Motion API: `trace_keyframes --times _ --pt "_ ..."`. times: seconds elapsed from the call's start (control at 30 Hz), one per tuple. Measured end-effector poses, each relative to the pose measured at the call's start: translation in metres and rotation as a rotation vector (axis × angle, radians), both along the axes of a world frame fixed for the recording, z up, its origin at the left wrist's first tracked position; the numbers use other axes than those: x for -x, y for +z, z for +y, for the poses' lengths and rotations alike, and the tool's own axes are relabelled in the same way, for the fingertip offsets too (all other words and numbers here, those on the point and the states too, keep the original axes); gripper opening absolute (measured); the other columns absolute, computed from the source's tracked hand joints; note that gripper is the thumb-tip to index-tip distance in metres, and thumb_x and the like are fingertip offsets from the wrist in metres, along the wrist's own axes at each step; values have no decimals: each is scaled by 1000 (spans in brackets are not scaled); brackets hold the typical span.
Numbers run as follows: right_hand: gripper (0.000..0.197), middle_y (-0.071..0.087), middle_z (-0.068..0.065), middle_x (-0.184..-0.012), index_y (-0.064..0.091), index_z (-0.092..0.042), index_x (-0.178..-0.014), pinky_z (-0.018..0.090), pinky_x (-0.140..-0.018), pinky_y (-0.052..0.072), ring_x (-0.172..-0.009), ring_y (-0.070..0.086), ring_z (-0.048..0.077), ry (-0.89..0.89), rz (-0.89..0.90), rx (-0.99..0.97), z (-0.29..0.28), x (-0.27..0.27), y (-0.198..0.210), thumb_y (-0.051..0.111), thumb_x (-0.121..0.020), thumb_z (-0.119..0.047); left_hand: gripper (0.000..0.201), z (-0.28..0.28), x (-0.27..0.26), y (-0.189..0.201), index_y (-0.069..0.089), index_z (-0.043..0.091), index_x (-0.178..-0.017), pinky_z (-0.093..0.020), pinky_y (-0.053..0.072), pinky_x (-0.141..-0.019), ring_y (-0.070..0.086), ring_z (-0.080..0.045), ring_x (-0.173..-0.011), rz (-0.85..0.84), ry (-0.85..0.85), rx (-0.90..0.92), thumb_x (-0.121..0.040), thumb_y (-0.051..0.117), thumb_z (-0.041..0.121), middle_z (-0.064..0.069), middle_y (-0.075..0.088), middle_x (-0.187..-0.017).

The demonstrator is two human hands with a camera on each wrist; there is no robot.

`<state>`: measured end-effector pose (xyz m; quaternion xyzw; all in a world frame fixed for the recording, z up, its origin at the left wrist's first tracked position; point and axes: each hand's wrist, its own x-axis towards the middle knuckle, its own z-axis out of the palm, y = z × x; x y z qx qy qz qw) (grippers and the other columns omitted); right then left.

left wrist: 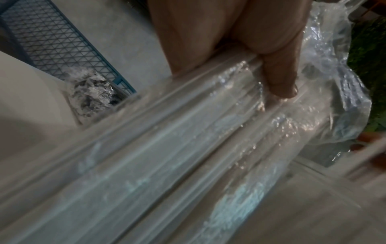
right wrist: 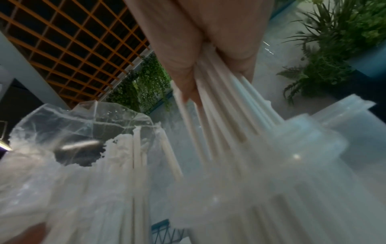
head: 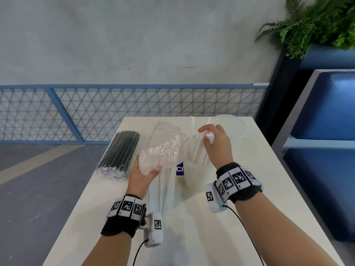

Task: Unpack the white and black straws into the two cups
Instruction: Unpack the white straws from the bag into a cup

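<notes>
My left hand (head: 148, 170) grips an opened clear bag of white straws (head: 163, 150), held tilted above the table; in the left wrist view my thumb (left wrist: 279, 79) presses on the bag's plastic (left wrist: 188, 148). My right hand (head: 211, 139) pinches a bunch of white straws (head: 197, 150) whose lower ends stand in a clear cup (head: 194, 175) beside the bag. The right wrist view shows the same straws (right wrist: 225, 102) fanning down into that blurred cup (right wrist: 292, 156). A second clear cup (head: 232, 125) stands behind my right hand. A sealed pack of black straws (head: 121, 152) lies at the table's left edge.
The white table (head: 249, 208) ends close behind the cups, and its left edge runs right beside the black pack. A blue mesh railing (head: 115, 112) stands beyond it. A blue bench (head: 326, 112) and a plant (head: 317, 22) are on the right.
</notes>
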<state>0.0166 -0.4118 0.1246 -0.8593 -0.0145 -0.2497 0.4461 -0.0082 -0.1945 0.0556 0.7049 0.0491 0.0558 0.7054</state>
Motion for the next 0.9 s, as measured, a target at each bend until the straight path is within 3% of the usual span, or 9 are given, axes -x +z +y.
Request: trace_keyframes --times 0.07,0.13,0.2,0.37,0.5,0.57,0.7,0.8,0.9 --pt "27 53 1 -111 61 -17 -105 33 -93 39 -101 50 19 -75 -84 80 6 3 4 62 -79 -10 60 1 0 -1 49 22 -126 -31 42 -99 57 -14 -110 -7 -5 0 -73 75 13 2 62 -116" --pt "24 55 2 -112 61 -15 -106 23 -94 37 -101 47 10 -78 -276 60 16 12 12 60 -82 -20 55 1 0 -1 51 25 -121 -24 45 -94 58 -11 -106 -14 -15 -2 -73 75 12 4 63 -112" --pt "17 58 0 -104 62 -12 -102 8 -88 37 -93 50 3 93 -340 9 32 24 19 57 -86 -14 48 1 0 0 53 29 -111 -10 48 -79 60 -4 -97 -34 -33 -7 -74 74 6 9 64 -104" --pt "36 52 1 -119 54 -15 -119 23 -98 40 -110 50 14 325 -46 74 60 29 -5 63 -84 -14 50 1 2 -1 55 31 -107 -6 48 -70 63 5 -92 -63 -83 12 -72 75 2 10 65 -103" --pt "55 44 2 -127 49 -17 -124 20 -99 33 -116 39 15 233 -18 34 63 27 -17 72 -74 -14 61 6 5 -1 56 35 -107 -12 50 -73 64 0 -97 -48 -137 46 -53 84 28 9 68 -105" --pt "56 47 0 -125 50 -19 -124 24 -96 38 -112 41 15 211 12 -6 62 25 -19 74 -72 -15 67 8 6 -2 57 34 -110 -17 51 -79 64 -4 -102 -34 -151 55 -48 82 38 6 68 -108" --pt "53 55 -2 -120 53 -19 -121 20 -92 44 -104 51 6 312 72 -100 61 26 -21 74 -73 -12 94 13 5 -6 54 23 -124 -42 46 -99 59 -20 -115 -18 -146 70 -41 87 53 -4 65 -120" --pt "59 54 -2 -121 50 -18 -125 12 -88 41 -104 52 9 326 155 -118 63 25 -27 76 -72 -16 101 13 6 -4 51 21 -128 -41 47 -99 59 -19 -116 -17 -161 76 -39 87 54 -4 64 -122" --pt "59 62 0 -110 51 -15 -124 14 -83 42 -100 56 12 325 285 -129 64 25 -35 77 -72 -26 100 13 7 -3 49 20 -129 -36 50 -96 60 -18 -114 -19 -187 78 -42 87 52 -5 64 -121"
